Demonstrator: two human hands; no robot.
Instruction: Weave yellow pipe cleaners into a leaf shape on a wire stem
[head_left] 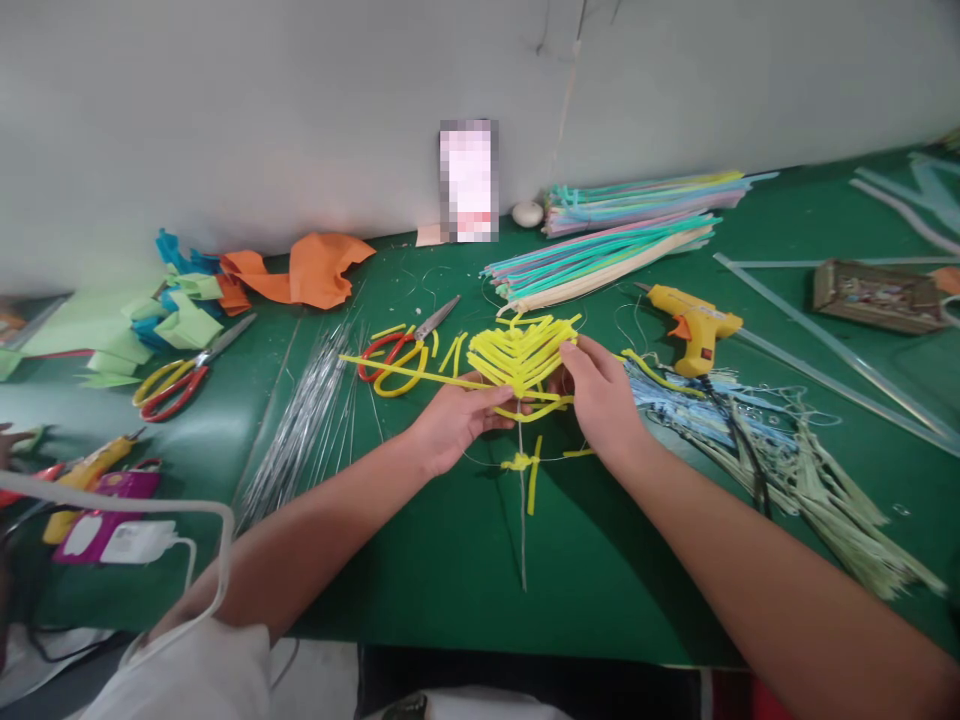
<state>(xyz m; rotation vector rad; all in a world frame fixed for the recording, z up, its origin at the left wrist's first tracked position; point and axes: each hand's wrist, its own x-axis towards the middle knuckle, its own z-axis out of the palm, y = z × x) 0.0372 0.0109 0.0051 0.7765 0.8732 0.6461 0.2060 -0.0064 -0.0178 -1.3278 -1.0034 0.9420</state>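
A yellow leaf shape (517, 350) made of slanting pipe-cleaner pieces is held over the green table, its thin wire stem (523, 540) pointing toward me. My left hand (457, 425) pinches the leaf's lower end, where a long yellow pipe cleaner (412, 370) sticks out to the left. My right hand (600, 395) is closed on the leaf's right edge, its thumb on top and the other fingers partly hidden. Below the leaf, a yellow knotted bit (519, 461) and a short cut piece (534, 475) are seen by the stem. Red-and-yellow-handled scissors (394, 375) lie left of the leaf.
Metal wires (304, 420) and a second pair of scissors (174, 388) lie left. A yellow glue gun (694, 325) is at right, above blue and green strands (750, 430). Pipe-cleaner bundles (607, 255) lie behind; a phone (469, 180) leans on the wall. Another person's hand (13, 440) shows far left.
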